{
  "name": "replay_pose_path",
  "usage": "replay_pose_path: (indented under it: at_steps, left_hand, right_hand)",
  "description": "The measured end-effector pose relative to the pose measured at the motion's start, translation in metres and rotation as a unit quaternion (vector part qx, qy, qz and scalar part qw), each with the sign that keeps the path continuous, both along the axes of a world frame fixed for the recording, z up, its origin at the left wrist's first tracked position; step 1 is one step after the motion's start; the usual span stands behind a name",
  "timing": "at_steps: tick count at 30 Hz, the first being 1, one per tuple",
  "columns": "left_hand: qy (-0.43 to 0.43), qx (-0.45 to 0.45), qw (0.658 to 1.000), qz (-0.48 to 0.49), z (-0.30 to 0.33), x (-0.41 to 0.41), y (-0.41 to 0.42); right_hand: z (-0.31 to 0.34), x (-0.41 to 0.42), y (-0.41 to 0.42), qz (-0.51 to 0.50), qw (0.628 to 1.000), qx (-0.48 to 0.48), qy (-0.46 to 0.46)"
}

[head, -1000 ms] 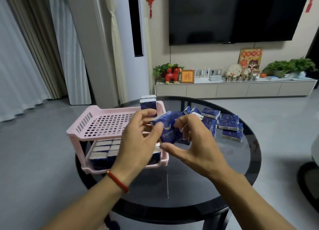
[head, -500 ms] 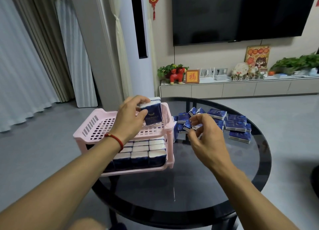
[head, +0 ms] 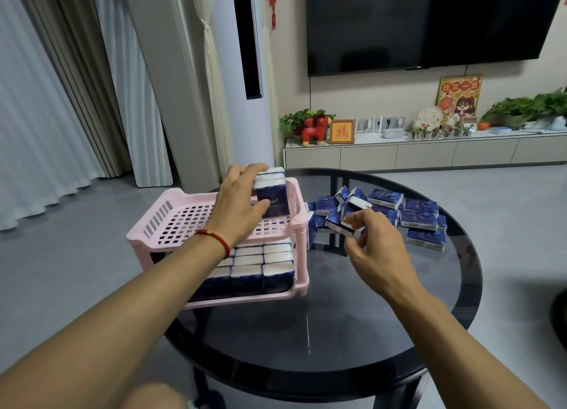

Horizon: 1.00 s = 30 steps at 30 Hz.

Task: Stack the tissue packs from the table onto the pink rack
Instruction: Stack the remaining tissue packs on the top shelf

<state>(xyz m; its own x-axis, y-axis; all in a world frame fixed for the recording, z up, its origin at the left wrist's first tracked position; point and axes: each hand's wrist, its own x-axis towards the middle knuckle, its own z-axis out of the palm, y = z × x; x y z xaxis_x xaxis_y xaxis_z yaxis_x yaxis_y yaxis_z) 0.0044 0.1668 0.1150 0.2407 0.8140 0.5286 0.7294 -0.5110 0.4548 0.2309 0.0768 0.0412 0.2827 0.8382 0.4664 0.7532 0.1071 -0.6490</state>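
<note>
Pink plastic makes up the rack [head: 171, 221], which sits on the left part of the round dark glass worktop [head: 337, 325], in the middle of the frame. It has 2 shelves with little holes in them.

On the top shelf, at its far right corner, blue and white tissue packs [head: 273, 193] stand upright. The left hand [head: 237, 203] holds them, with fingers [head: 251, 170] curled over the top and the thumb pressed on the front. A red string bracelet [head: 214, 239] is on that wrist.

The bottom shelf is full of more tissue packs [head: 260, 264], standing in neat rows, white ends up.

To the right of the rack, a loose pile of tissue packs [head: 395, 212] lies on the worktop, some flat and some tipped over. The right hand [head: 372, 246] is at the near edge of this pile. Its fingers [head: 357, 221] are bent close together at a small pack [head: 336, 221], touching it. You cannot tell if they really hold it.

In the upper right of the frame a big black TV [head: 429, 21] hangs on the wall. Under it is a long low cabinet [head: 429, 153] with a red toy horse [head: 314, 129], a small framed picture [head: 341, 131] and green plants [head: 527, 107]. Pale curtains [head: 40, 101] hang at the left.
</note>
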Motion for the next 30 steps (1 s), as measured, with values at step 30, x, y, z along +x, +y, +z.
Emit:
replay_pose_path:
  at_steps: [30]
  left_hand:
    - [0.026, 0.136, 0.964, -0.226, -0.073, 0.06, -0.11]
  right_hand:
    - [-0.067, 0.08, 0.032, -0.062, 0.952, -0.169, -0.246]
